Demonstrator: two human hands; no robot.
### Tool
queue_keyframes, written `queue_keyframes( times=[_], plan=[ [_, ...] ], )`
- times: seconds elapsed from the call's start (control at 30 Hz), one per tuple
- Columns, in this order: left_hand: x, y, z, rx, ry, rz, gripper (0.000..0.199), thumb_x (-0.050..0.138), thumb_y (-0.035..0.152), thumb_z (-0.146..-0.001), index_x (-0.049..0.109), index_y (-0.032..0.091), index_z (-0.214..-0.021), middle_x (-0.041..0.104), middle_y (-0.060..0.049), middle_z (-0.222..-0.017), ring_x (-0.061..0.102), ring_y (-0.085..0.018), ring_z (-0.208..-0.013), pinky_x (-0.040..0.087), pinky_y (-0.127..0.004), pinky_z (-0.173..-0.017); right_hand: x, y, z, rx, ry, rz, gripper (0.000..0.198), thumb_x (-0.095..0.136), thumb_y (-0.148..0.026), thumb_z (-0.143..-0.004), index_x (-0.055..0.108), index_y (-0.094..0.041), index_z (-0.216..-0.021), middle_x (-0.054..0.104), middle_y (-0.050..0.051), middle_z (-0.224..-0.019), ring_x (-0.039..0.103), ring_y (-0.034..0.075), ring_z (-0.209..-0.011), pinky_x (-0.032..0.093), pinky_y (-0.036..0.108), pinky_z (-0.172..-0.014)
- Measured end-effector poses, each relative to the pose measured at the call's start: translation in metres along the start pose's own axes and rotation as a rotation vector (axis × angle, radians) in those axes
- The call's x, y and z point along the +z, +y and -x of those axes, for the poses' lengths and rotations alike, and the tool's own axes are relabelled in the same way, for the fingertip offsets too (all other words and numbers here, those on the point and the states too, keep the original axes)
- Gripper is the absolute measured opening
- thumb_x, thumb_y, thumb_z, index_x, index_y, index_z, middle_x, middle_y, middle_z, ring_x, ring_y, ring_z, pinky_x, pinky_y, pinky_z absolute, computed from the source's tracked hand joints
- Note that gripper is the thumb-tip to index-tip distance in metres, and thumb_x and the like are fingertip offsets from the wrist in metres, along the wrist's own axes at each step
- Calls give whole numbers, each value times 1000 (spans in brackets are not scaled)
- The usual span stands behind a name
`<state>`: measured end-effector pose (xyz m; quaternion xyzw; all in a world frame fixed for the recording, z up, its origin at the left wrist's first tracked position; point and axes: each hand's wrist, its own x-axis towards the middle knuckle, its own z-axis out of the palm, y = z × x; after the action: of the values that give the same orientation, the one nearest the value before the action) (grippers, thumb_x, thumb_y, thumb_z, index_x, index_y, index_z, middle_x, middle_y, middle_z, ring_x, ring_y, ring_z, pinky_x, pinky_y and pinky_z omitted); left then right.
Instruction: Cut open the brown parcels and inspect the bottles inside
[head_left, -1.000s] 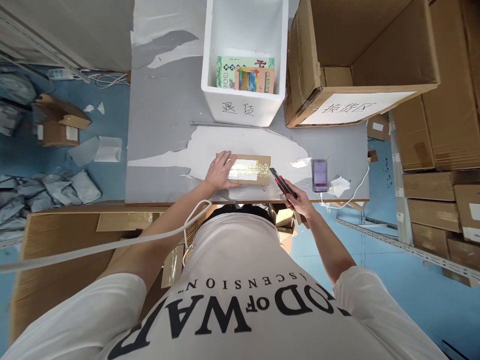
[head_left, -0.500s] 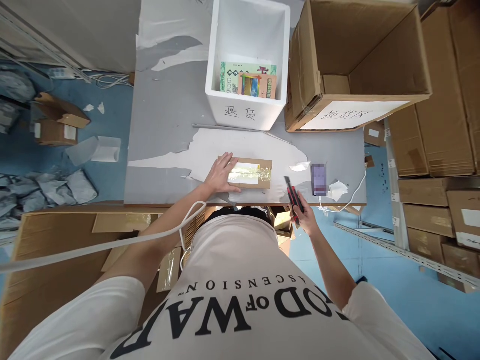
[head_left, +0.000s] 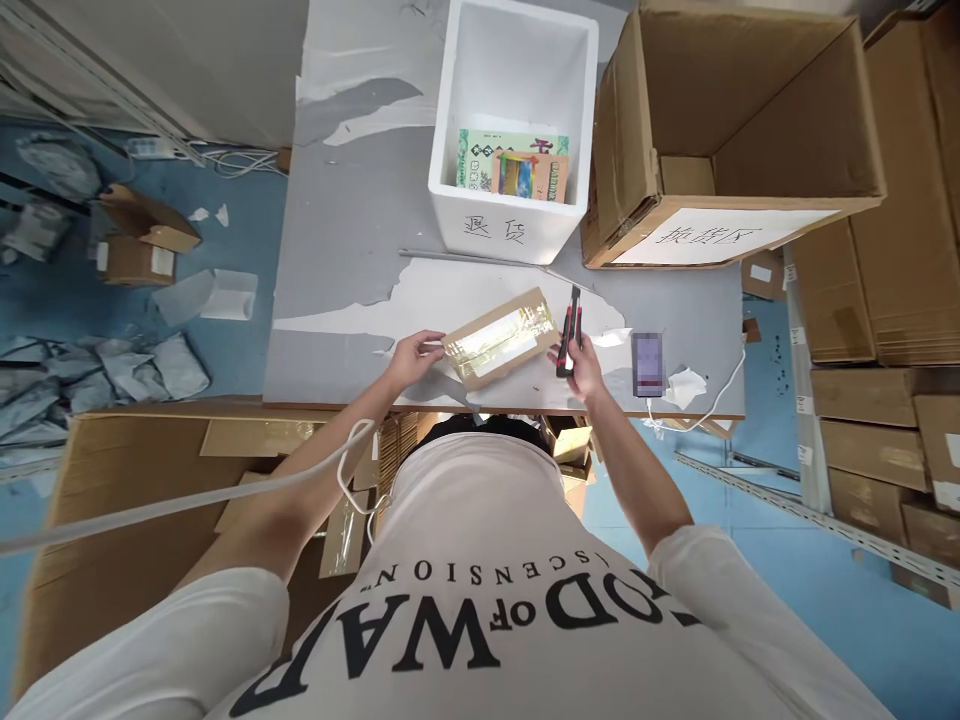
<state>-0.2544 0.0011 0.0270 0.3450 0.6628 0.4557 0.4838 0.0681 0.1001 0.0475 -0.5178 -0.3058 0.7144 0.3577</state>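
Observation:
A small flat cardboard box (head_left: 501, 340) with a label and shiny clear tape is tilted over the table, its right end higher in view. My left hand (head_left: 416, 358) is closed on its left end, thumb and fingers at the corner. In my right hand (head_left: 583, 368) is a black and red box cutter (head_left: 571, 332), pointing away from me with its blade end up. Fingers of that hand reach the box's right edge; whether they grip it I cannot tell.
A white foam box (head_left: 517, 220) holding booklets (head_left: 514, 170) stands at the back. Beside it is a large open carton (head_left: 615, 150). A phone (head_left: 648, 362) on a cable and paper scraps (head_left: 685, 386) lie at right. A white strap (head_left: 225, 493) crosses my left arm.
My left hand has gone from lying on the box to holding its left end. My right hand has brought the box cutter up to the box's right side. The box has turned and tilted.

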Motion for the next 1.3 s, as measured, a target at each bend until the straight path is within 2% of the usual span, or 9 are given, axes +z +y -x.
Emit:
queue_keyframes(
  times=[0.17,0.27,0.47,0.67,0.77,0.87,1.03,1.17,1.3],
  plan=[
    [25,-14,47,30,104,-147,48,78,55,-64,75,16,-92,77,-10,-89,73,-27,-85,58,-44,-87,30,-41,-80,-16,-122,194,29,65,-43,-82,50,-28,-102,66,-2,-98,64,11,-78,60,30,-73],
    [49,-23,66,10,146,-152,37,75,50,-68,77,18,-87,77,-8,-89,73,-27,-85,59,-42,-85,53,-49,-106,-29,-203,265,29,66,-43,-82,50,-28,-101,64,-3,-89,62,10,-72,58,28,-69],
    [70,-34,74,-25,185,-111,29,75,43,-69,77,20,-86,78,-6,-90,74,-26,-85,60,-41,-83,66,-46,-112,-104,-310,352,40,64,-52,-82,51,-30,-112,62,-4,-81,58,10,-65,55,28,-65],
    [53,-34,76,-36,54,-101,44,74,43,-67,75,13,-100,76,-12,-97,73,-29,-90,60,-43,-87,58,-48,-95,-175,-297,317,38,63,-51,-83,51,-32,-114,67,0,-100,61,11,-75,55,26,-65],
    [28,-25,51,-37,-16,-190,49,70,37,-70,71,11,-112,74,-15,-108,70,-31,-102,56,-43,-94,35,-40,-62,-203,-168,279,38,67,-45,-81,52,-32,-113,65,1,-118,62,11,-79,56,25,-64],
    [8,-4,-4,11,65,-347,46,61,36,-78,70,11,-116,69,-15,-120,63,-31,-116,44,-46,-109,8,-14,-10,-79,-70,166,35,68,-44,-79,54,-28,-108,61,3,-129,59,9,-69,53,24,-56],
    [19,36,-92,55,-25,-154,58,60,45,-83,58,16,-133,51,-10,-145,44,-26,-138,31,-41,-117,-4,47,65,187,43,-139,39,66,-50,-80,51,-34,-113,59,1,-134,67,15,-82,55,28,-58],
    [39,46,-109,38,-192,24,62,78,48,-68,66,14,-119,61,-15,-134,55,-28,-128,38,-42,-113,15,71,79,266,18,-229,47,65,-56,-77,48,-38,-117,57,-1,-137,66,23,-105,59,40,-71],
    [34,48,-104,52,-147,51,56,84,45,-61,67,14,-104,69,-14,-118,64,-27,-113,47,-43,-104,20,70,68,214,74,-224,51,68,-57,-74,50,-34,-115,64,3,-124,66,23,-104,58,46,-84]
  ],
)
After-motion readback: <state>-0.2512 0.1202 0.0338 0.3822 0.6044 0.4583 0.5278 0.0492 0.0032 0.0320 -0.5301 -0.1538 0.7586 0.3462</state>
